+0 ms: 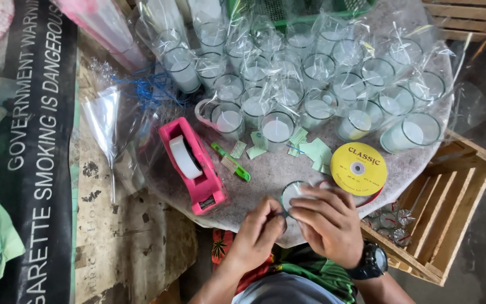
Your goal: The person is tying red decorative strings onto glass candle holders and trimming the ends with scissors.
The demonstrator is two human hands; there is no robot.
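**Hands working a candle glass at a crowded round table**

Both hands are closing on one small candle glass at the table's near edge: left hand pinching its rim, right hand cupping over it, beside a yellow ribbon spool and pink tape dispenser.

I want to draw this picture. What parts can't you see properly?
- Glass candle, head view: mostly covered by the right hand and left hand.
- Red ribbon under the yellow spool: the spool's disc hides it.
- Green crate: cut off by the top edge.
- Wrapped things in the wooden crate: too small to tell.
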